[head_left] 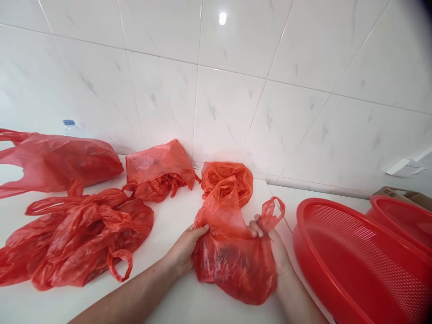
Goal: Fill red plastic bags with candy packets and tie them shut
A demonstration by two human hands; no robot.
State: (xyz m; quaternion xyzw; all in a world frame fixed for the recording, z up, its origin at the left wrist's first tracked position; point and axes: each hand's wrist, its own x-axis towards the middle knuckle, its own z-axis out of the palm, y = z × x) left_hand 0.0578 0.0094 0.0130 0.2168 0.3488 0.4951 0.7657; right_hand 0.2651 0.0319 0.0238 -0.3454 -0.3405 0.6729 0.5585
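A translucent red plastic bag (236,265) with dark contents hangs between my two hands just above the white counter. On its left edge my left hand (185,249) pinches the plastic, thumb in front. My right hand (272,243) grips the opposite edge, fingers curled over the top beside a handle loop that sticks up. The bag's other handle rises at the upper left, in front of a bundled red bag (243,175) near the wall. What exactly the bag contains cannot be made out through the plastic.
A heap of red bags (91,229) lies on the left, with a folded bag (158,162) and a full bag (64,157) behind it. A blue-capped bottle (70,128) stands at the wall. Red baskets (337,252) fill the right, near a cardboard box (418,198).
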